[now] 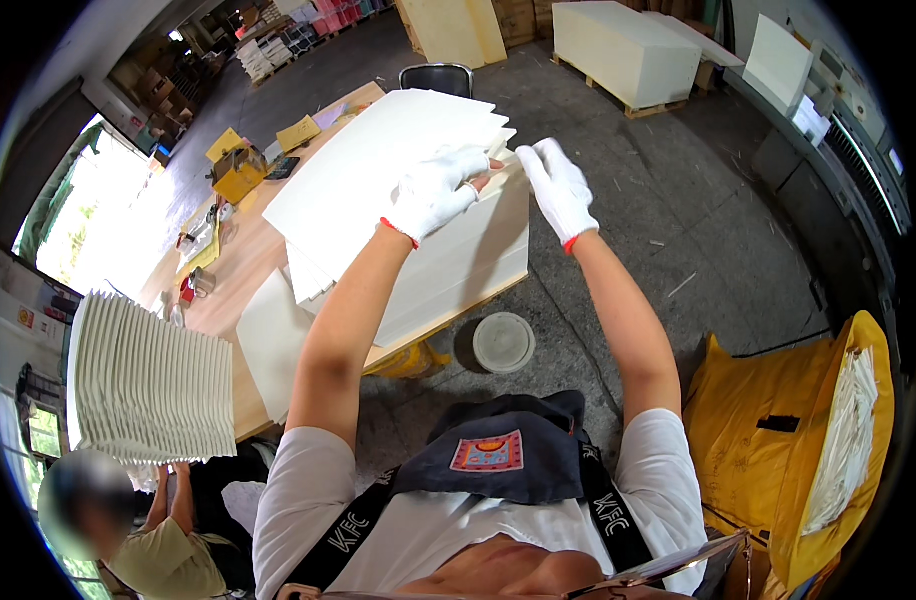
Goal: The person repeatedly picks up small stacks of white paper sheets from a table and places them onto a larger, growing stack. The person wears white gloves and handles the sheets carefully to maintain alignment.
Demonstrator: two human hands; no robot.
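Note:
A tall stack of large white paper or card sheets stands at the table's right end, its upper sheets fanned out of line. My left hand, in a white glove with a red cuff and bare fingertips, lies over the top sheets. Its thumb and finger close at their right edge; how many sheets are between them is hidden. Just off the stack's far right corner is my right hand, gloved the same way. Its fingers are loosely bent, with nothing visible in them.
A wooden table bears a yellow box, small tools and another sheet stack. Beside that stack a person sits low. A round pale bucket stands by my feet, a yellow bin on the right, a machine beyond.

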